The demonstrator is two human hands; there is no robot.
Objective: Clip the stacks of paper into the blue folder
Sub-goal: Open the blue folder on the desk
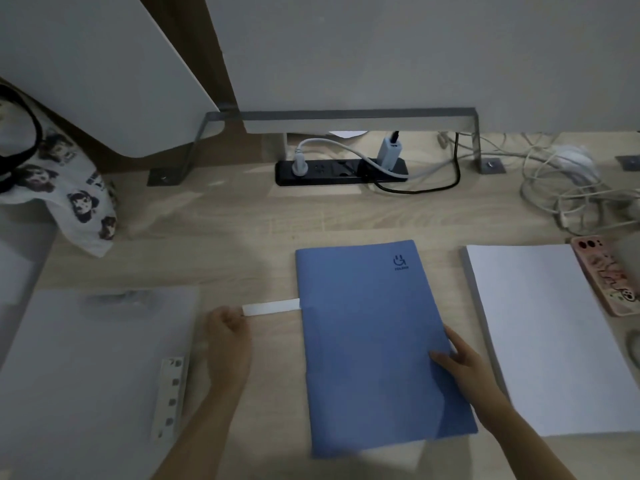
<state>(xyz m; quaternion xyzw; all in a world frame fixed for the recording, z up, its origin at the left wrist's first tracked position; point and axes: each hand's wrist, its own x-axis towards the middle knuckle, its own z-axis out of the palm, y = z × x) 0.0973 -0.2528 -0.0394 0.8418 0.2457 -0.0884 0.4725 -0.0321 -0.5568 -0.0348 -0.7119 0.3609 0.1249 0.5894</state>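
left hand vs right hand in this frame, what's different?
Left hand is curled, pinching the end of the white strip that sticks out from the left edge of the blue folder; right hand lies with straight fingers on the cover. Left hand sits beside the folder, off it; right hand overlaps its right edge. Shared: both work the closed folder, and neither touches the paper stack.

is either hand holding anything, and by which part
The left hand has its grip on the free end of the white strip sticking out left of the blue folder. The right hand only rests on the folder.
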